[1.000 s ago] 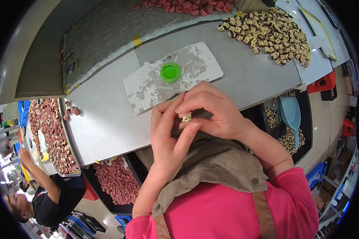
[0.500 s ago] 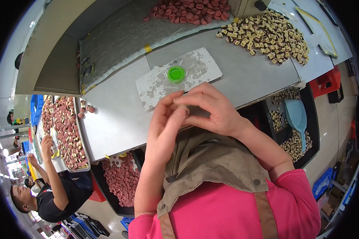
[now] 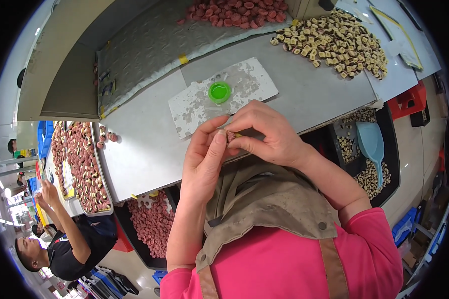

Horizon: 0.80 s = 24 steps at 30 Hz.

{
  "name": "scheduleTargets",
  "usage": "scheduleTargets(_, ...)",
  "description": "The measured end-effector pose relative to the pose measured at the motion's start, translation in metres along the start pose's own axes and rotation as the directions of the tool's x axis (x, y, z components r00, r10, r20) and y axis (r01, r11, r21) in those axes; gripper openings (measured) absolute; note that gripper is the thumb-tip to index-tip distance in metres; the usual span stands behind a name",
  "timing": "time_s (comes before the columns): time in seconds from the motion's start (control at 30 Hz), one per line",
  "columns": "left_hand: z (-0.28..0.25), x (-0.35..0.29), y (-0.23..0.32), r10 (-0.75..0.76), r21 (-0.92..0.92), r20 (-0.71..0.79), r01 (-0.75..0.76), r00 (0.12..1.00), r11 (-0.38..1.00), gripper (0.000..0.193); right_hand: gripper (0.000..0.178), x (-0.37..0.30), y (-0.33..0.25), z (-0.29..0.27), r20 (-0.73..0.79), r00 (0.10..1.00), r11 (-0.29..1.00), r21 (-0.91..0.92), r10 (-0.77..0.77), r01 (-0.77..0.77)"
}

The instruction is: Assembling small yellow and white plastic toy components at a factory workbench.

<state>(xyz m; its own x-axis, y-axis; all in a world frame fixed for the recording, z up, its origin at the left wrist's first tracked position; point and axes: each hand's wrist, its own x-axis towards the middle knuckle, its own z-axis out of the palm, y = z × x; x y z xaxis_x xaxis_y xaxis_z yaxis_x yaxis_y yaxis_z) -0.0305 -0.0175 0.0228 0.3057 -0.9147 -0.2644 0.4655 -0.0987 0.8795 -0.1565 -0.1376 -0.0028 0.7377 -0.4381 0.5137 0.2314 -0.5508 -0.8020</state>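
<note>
Far to the left of the round, bright-green dish (image 3: pixel 219 92), beyond the counter's end, a co-worker in a black short-sleeved top (image 3: pixel 67 249) had both hands raised. Nearer the dish, yet well to its left, lay a shallow metal tray (image 3: pixel 100 213) spread with pink and cream pieces, and just beside it a few loose pink pieces (image 3: pixel 103 135) rested on the pale grey counter (image 3: pixel 139 149). Below and left of the dish, a black plastic bin (image 3: pixel 128 239) held many pink ridged pieces (image 3: pixel 152 224).

The person's left hand (image 3: pixel 204 152) was below the dish, its thumb and fingers pinched on a small pink ridged piece (image 3: pixel 230 137). The dish itself stood on a white rectangular board with grey blotches (image 3: pixel 187 112). Above it was a heap of pink cup-shaped pieces (image 3: pixel 234 14). The person's right hand (image 3: pixel 269 134), below and right of the dish, gripped the same small piece from its other side, thumb against fingertip.

Well right of the dish rose a heap of cream and dark-brown pieces (image 3: pixel 339 45); lower down, a light-blue plastic scoop (image 3: pixel 370 142) lay over similar pieces.
</note>
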Motion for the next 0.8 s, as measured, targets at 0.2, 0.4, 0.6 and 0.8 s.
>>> scheduleTargets(0.2,-0.039,-0.017,0.021,0.417,0.688,-0.191,-0.182,0.889,0.703,0.030,0.025,0.004,-0.010,-0.017,-0.017,1.000,0.992,-0.122,-0.024,0.022)
scheduleTargets(0.4,-0.158,-0.007,0.061,0.654,0.936,0.094,0.158,0.750,-0.316,0.028,0.028,0.010,0.027,-0.104,-0.232,0.972,0.787,-0.604,-0.027,-0.122)
scheduleTargets(0.6,-0.111,0.049,0.082,0.659,0.905,0.251,0.069,0.709,-0.419,0.027,0.019,0.021,0.049,-0.132,-0.146,0.989,0.544,-0.831,-0.008,-0.118)
scheduleTargets(0.8,-0.016,0.159,0.075,0.477,0.935,0.316,-0.355,0.820,-0.009,0.030,0.016,0.026,0.035,-0.122,-0.058,0.998,0.536,-0.842,0.019,-0.060)
